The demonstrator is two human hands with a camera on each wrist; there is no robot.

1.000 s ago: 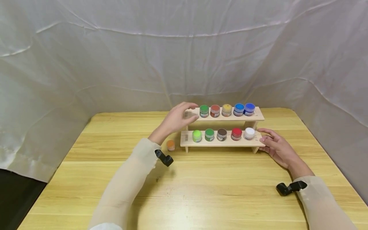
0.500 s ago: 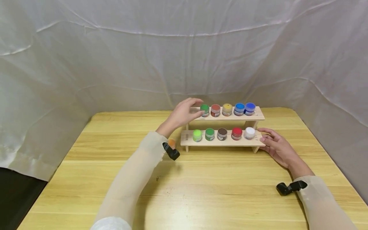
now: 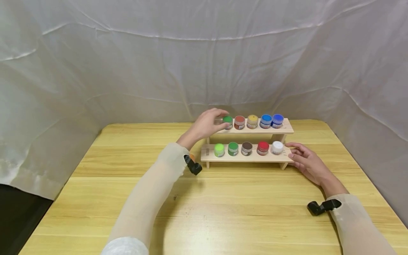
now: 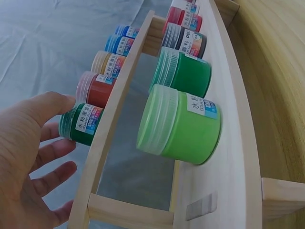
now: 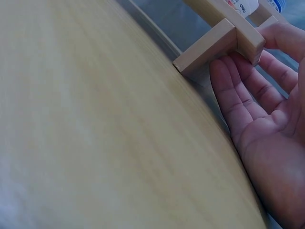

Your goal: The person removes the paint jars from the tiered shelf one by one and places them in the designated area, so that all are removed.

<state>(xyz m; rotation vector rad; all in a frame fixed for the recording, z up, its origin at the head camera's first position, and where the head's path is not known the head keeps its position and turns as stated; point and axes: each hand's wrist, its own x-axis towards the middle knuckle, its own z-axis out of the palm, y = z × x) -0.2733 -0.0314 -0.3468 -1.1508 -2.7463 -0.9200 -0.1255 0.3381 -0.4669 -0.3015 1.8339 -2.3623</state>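
Observation:
A two-step wooden rack (image 3: pixel 245 158) bears small paint jars in two rows. At the left end of its upper step stands a dark green paint jar (image 4: pixel 83 125); my left hand (image 3: pixel 205 124) pinches it, thumb in front and the index finger behind. A light green paint jar (image 4: pixel 178 126) is at the left of the lower step. My right hand (image 3: pixel 307 163) grips the lower step's right end, thumb at the shelf edge and fingers beside the leg (image 5: pixel 209 47). Close to those fingers is a white paint jar (image 3: pixel 277 148).
An orange paint jar (image 3: pixel 192 157) on the table (image 3: pixel 242 212) is mostly hidden behind the left wrist. Grey cloth (image 3: pixel 153 71) hangs behind and at both sides of the table. Red, yellow and blue jars stand farther along the upper step.
My left hand has moved right and slightly up to the dark green paint jar, its fingers coming around it. The left forearm now covers most of the orange jar. The right hand stays put.

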